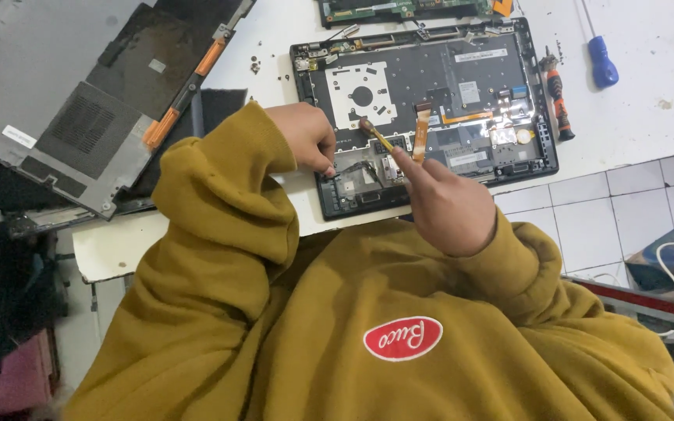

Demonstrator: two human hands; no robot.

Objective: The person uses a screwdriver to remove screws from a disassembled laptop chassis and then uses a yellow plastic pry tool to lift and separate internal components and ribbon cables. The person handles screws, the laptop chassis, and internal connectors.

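Fingers (pixel 404 165) of the right hand (pixel 446 206) are pinched narrow around one thin brush (pixel 378 135), which is held slanted with its dark tip up and to the left of them, touching the opened laptop base (pixel 423 101). Fingers of the left hand (pixel 303 138) are curled tight and pressed onto the lower left part of that base, just left of the brush tip; whether anything is gripped between them cannot be told. One laptop base is counted: a dark, flat shell lying open on the white table (pixel 649 117), with a pale metal plate pierced by a round hole just above the left fingers, one round coin cell to the right of the right fingers, and two orange ribbon cables near the brush. Two screwdrivers are seen well to the right of the right fingers, one with a blue handle (pixel 602 62) and one with an orange and black handle (pixel 557 97). One grey bottom cover (pixel 79 93) with orange strips lies far left of the left fingers. A few small screws (pixel 255 66) are scattered above the left hand. Both arms are covered by mustard-yellow sleeves (pixel 220 187).
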